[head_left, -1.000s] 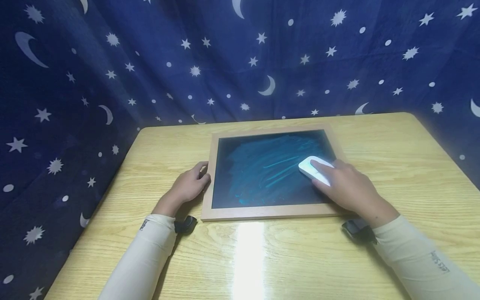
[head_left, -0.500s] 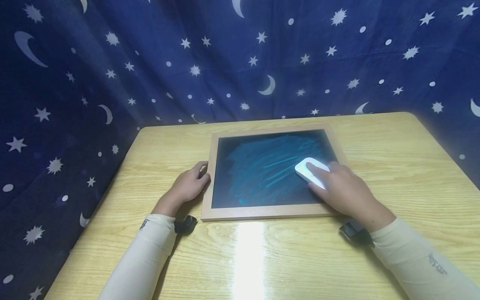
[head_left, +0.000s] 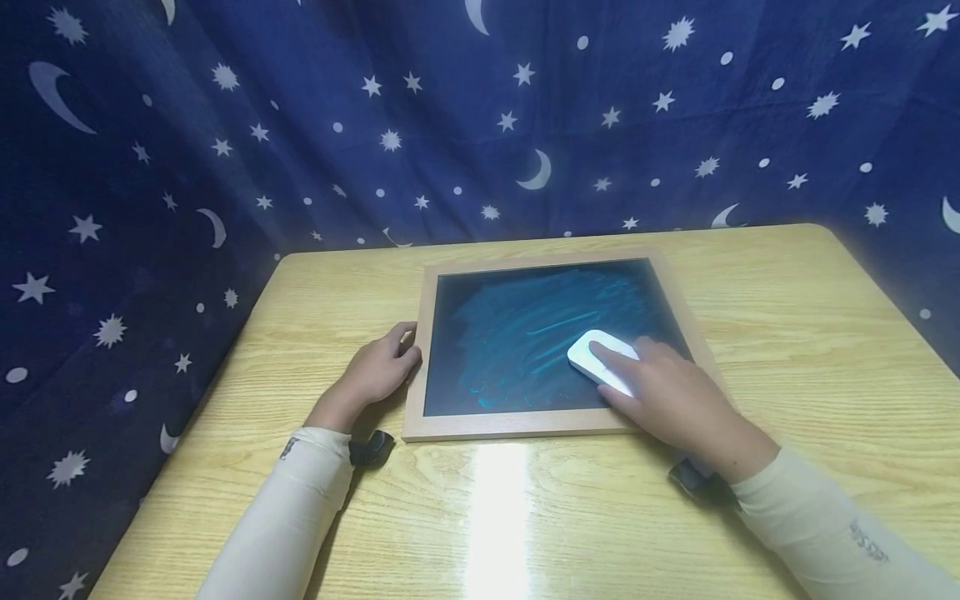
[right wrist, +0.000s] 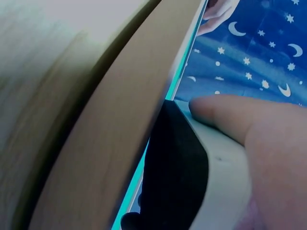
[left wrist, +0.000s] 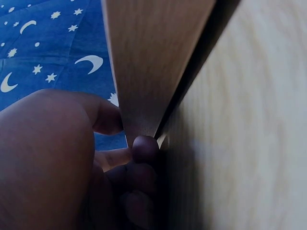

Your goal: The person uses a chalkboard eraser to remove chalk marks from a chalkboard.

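My right hand (head_left: 667,392) grips a white blackboard eraser (head_left: 585,350), one finger lying along its top. In the right wrist view, the eraser's black pad (right wrist: 175,167) faces the board beside the near frame rail. The wood-framed blackboard (head_left: 495,317) lies flat on the table, smeared with blue-green chalk; a few brighter strokes (head_left: 566,323) cross its middle and small marks show at lower left. My left hand (head_left: 378,367) rests at the frame's left edge, thumb and fingertips against its side. In the left wrist view, its lower fingers (left wrist: 139,208) bend beside the frame, close to the tabletop.
The light wood table (head_left: 337,292) spreads around the board, with a bright light reflection in front. A dark blue curtain (head_left: 450,183) with moons and stars hangs behind and to the left. Black wrist cameras (head_left: 372,450) sit beneath both beige sleeves.
My right hand has slid the eraser left and toward me over the blackboard, covering part of the bright strokes. The left hand and the board have stayed in place.
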A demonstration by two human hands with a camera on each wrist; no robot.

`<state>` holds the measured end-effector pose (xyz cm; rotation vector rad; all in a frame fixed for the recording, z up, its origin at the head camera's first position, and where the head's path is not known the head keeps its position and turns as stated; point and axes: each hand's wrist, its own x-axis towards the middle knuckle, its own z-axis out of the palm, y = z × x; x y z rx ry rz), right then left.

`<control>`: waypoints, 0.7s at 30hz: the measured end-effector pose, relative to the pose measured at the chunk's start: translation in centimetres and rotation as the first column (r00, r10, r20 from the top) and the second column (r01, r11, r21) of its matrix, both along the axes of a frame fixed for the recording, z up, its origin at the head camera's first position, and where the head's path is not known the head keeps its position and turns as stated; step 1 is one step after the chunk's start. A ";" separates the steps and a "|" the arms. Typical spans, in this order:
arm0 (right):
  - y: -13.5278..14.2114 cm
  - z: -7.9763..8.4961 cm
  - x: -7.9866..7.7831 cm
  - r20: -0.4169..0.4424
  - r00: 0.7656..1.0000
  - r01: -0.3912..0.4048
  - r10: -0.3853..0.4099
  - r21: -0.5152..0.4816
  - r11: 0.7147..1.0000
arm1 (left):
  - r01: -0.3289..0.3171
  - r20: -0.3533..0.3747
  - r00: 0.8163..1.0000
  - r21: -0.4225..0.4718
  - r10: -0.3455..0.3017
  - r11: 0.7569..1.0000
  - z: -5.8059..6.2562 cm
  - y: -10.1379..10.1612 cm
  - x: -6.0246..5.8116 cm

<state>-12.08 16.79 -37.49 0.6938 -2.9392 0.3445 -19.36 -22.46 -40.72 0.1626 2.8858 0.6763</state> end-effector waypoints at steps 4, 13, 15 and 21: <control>-0.5 0.0 0.4 0.002 1.000 -0.017 0.017 -0.001 1.000 | 0.002 0.004 1.000 0.001 -0.002 1.000 0.1 0.1 0.0; -1.4 0.1 1.1 0.001 0.999 -0.054 0.054 0.007 0.999 | 0.002 0.003 1.000 -0.001 -0.002 1.000 0.3 0.1 0.0; -1.4 0.0 1.2 0.001 0.998 -0.056 0.056 0.006 0.998 | 0.003 0.003 1.000 -0.002 -0.003 1.000 0.3 0.1 0.0; -1.2 -0.2 1.0 0.006 0.999 -0.035 0.035 0.006 0.999 | 0.002 0.006 1.000 -0.001 -0.002 1.000 0.3 0.1 0.0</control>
